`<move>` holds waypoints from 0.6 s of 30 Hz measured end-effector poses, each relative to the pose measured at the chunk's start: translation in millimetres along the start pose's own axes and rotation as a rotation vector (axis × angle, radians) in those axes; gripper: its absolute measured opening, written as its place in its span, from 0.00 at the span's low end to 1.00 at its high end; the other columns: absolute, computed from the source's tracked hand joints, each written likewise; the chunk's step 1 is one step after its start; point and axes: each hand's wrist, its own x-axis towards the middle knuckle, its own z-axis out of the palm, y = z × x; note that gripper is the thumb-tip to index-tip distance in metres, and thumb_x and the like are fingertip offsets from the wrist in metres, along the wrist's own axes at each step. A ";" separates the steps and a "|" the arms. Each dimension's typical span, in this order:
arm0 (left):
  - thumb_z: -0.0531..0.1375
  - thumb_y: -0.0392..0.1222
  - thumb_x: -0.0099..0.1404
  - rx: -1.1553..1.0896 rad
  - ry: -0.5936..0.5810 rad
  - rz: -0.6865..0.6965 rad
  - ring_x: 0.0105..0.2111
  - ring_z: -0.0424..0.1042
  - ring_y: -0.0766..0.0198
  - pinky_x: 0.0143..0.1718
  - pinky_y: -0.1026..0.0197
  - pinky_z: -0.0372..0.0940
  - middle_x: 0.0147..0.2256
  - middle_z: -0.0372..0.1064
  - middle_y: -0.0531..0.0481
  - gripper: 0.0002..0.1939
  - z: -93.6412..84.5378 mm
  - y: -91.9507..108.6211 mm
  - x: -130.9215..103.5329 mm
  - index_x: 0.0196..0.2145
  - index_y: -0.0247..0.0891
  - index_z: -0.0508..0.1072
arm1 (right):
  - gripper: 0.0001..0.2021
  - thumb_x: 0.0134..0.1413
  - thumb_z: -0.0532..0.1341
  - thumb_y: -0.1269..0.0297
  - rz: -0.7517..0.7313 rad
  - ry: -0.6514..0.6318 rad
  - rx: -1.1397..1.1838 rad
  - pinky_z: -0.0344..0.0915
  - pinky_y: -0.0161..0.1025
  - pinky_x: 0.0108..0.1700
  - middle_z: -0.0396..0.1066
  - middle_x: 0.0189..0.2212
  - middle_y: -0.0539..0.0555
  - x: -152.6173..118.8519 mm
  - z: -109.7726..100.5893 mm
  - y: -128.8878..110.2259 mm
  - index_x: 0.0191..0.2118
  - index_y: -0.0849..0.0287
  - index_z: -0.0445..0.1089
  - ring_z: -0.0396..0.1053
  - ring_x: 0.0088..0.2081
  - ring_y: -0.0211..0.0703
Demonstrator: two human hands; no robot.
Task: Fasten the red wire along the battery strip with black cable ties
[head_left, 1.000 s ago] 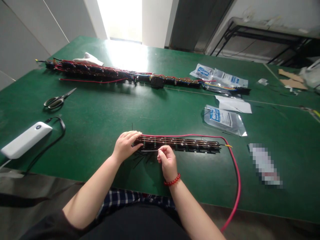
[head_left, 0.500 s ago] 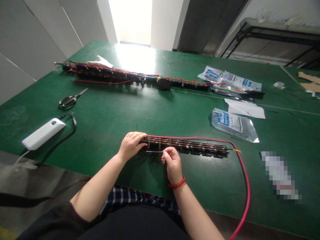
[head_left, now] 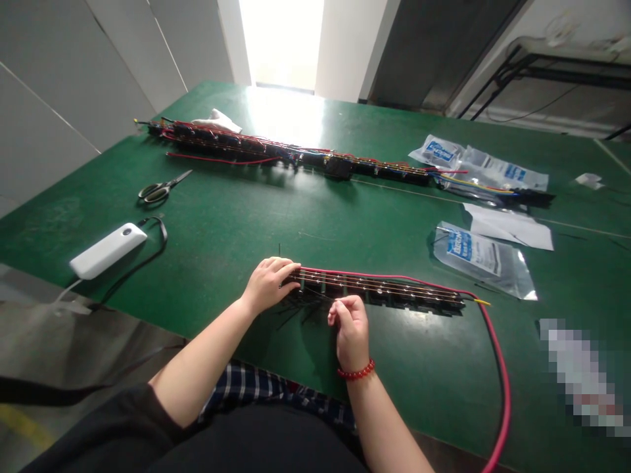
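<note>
A long black strip assembly [head_left: 384, 290] with thin lengthwise rods lies on the green table in front of me. My left hand [head_left: 269, 282] grips its left end, fingers over the top and thumb at the near side. My right hand [head_left: 351, 322] is pinched around a thin dark tie [head_left: 318, 293], just on the near side of the strip. A red cable [head_left: 499, 355] runs along the strip's far edge and curves down at the right. Several loose black ties [head_left: 290, 316] lie partly under the strip, near my left hand. A yellow tip [head_left: 482, 301] sticks out at the right end.
A longer wired assembly [head_left: 305, 156] lies across the back of the green table [head_left: 221, 217]. Scissors [head_left: 162, 188] and a white device [head_left: 108, 251] with a cord are at the left. Plastic bags [head_left: 480, 259] and white paper [head_left: 510, 225] lie at the right.
The whole view has shifted, so most things appear farther right. My left hand keeps its grip on the strip; the tie in my right hand now looks darker and angled.
</note>
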 end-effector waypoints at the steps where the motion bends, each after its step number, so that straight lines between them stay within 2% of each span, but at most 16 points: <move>1: 0.62 0.49 0.64 -0.001 -0.007 0.000 0.47 0.70 0.55 0.51 0.49 0.65 0.47 0.73 0.45 0.21 -0.4 0.3 0.7 0.53 0.43 0.71 | 0.09 0.56 0.61 0.58 0.004 0.007 0.006 0.60 0.32 0.27 0.64 0.23 0.44 0.4 0.6 -0.7 0.33 0.55 0.62 0.61 0.24 0.33; 10: 0.63 0.48 0.63 -0.020 -0.018 0.009 0.47 0.69 0.54 0.50 0.50 0.65 0.46 0.72 0.45 0.20 -1.7 0.7 3.3 0.52 0.43 0.71 | 0.11 0.56 0.62 0.55 -0.012 0.044 -0.061 0.61 0.32 0.27 0.64 0.24 0.44 7.2 11.7 -3.5 0.33 0.55 0.61 0.61 0.25 0.33; 13: 0.62 0.49 0.64 -0.013 -0.020 0.012 0.47 0.69 0.54 0.50 0.50 0.65 0.46 0.72 0.45 0.19 -1.1 0.3 3.3 0.52 0.43 0.71 | 0.11 0.57 0.61 0.54 -0.043 0.020 -0.207 0.62 0.34 0.28 0.64 0.24 0.45 9.8 15.6 -4.1 0.33 0.55 0.62 0.62 0.25 0.34; 18: 0.61 0.50 0.65 -0.003 -0.023 0.008 0.47 0.69 0.54 0.51 0.50 0.64 0.47 0.72 0.45 0.19 0.1 0.3 2.8 0.52 0.42 0.71 | 0.09 0.57 0.60 0.58 -0.185 0.035 -0.512 0.60 0.35 0.30 0.65 0.24 0.47 9.3 23.6 -14.1 0.30 0.55 0.64 0.63 0.25 0.36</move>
